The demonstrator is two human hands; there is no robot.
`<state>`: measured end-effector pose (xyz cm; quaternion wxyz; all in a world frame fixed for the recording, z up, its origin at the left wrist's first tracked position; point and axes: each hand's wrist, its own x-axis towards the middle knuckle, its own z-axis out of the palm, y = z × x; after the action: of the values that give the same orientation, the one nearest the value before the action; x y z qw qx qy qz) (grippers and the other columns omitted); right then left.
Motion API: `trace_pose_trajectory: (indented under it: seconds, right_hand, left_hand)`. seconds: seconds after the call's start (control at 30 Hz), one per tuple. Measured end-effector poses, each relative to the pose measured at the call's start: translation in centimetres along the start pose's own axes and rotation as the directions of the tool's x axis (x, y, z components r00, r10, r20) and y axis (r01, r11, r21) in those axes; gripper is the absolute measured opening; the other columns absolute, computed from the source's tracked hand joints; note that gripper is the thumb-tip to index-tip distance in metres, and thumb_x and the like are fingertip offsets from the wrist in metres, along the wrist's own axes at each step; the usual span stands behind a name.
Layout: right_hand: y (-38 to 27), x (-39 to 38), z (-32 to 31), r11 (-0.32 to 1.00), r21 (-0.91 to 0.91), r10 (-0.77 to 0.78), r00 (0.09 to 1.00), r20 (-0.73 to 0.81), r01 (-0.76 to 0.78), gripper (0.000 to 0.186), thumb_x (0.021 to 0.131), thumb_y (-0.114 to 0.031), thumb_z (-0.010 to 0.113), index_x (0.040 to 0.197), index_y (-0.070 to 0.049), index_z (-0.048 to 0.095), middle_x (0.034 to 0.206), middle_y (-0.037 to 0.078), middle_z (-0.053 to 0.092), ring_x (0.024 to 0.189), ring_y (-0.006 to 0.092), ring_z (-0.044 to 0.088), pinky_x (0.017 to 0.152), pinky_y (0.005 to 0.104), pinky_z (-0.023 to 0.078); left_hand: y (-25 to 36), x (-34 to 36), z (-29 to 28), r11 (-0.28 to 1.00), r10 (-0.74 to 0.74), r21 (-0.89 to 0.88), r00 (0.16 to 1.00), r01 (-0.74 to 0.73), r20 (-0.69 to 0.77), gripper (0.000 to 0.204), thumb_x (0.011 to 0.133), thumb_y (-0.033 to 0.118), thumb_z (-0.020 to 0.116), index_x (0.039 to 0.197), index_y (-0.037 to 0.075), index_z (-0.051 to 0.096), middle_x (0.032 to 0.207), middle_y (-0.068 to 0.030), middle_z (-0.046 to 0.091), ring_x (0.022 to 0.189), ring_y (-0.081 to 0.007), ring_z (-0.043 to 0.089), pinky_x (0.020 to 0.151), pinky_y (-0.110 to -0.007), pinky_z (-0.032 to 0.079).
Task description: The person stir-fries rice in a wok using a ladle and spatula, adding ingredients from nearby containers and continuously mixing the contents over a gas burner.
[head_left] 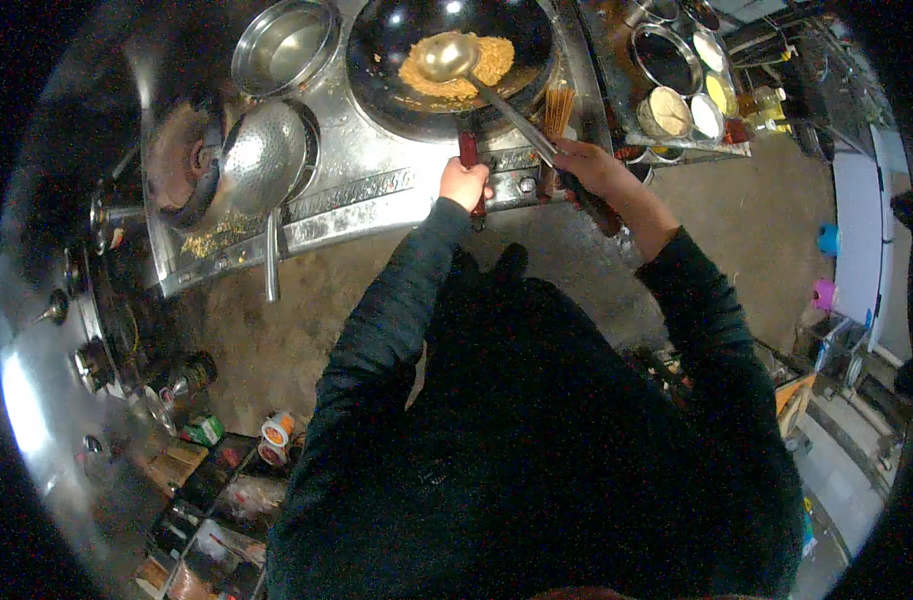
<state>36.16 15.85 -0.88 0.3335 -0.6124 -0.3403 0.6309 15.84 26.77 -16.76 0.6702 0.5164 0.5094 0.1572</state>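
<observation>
A large black wok (382,85) sits on the steel stove (362,180) at the top middle. My left hand (465,185) is closed around the red wok handle (468,148). In my right hand (602,170) is the long handle of a ladle (449,58), gripped near its dark end. The ladle's round bowl rests on fried rice (492,62) in the wok, rounded side up. Golden-brown grains spread around the bowl. Just beside the ladle's shaft stands a bamboo wok brush (559,108).
To the left lie a perforated strainer (265,155), a metal pot (285,48) and a dark burner ring (185,165). Seasoning bowls (667,112) and bottles (762,100) stand at the upper right. Lower left, a shelf holds packages and an orange-and-white tub (277,430).
</observation>
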Motion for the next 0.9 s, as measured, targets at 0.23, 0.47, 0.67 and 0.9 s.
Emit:
trace_pose_trajectory:
  seconds: [0.23,0.47,0.67,0.9]
  right_hand:
    - [-1.1,3.9,-0.9,0.98,0.159,0.162,0.942,-0.293,-0.119,0.038,0.094,-0.019,0.05,0.132,-0.015,0.049,0.069,0.001,0.054,0.051,0.0088,0.049,0.043,0.0263,0.041]
    - [-9.5,1.8,1.9,0.922,0.214,0.374,0.888,-0.269,-0.323,0.042,0.095,-0.02,0.049,0.136,-0.01,0.044,0.068,0.002,0.05,0.049,0.0064,0.045,0.038,0.0194,0.033]
    - [-7.6,7.7,3.9,0.926,0.351,0.245,0.925,-0.289,-0.136,0.041,0.095,-0.019,0.05,0.135,-0.012,0.046,0.073,0.001,0.053,0.051,0.0074,0.044,0.046,0.018,0.038]
    - [-9.8,4.6,-0.4,0.961,0.12,0.266,0.949,-0.169,-0.248,0.041,0.094,-0.02,0.052,0.134,-0.01,0.047,0.073,-0.001,0.054,0.05,0.0047,0.044,0.042,0.0204,0.036]
  left_hand:
    - [-3.6,-1.7,-1.9,0.943,0.041,-0.33,0.973,0.036,0.225,0.02,0.088,0.004,0.056,0.103,-0.001,0.044,0.082,-0.0093,0.058,0.063,-0.0212,0.06,0.053,-0.033,0.048]
    - [-6.5,-5.1,-6.7,0.86,-0.188,-0.353,0.872,0.369,0.453,0.034,0.09,0.013,0.057,0.116,0.0,0.039,0.09,-0.0105,0.057,0.07,-0.0161,0.059,0.056,-0.031,0.048]
    - [-8.9,-4.8,-9.7,0.63,-0.279,-0.517,0.79,0.58,0.546,0.037,0.089,0.014,0.057,0.12,0.001,0.041,0.089,-0.0094,0.058,0.073,-0.0162,0.058,0.058,-0.027,0.046]
    - [-8.4,-6.0,-10.0,0.946,-0.182,-0.203,0.932,0.254,0.315,0.038,0.092,0.022,0.054,0.121,-0.001,0.045,0.085,-0.0092,0.06,0.07,-0.0158,0.059,0.058,-0.029,0.046]
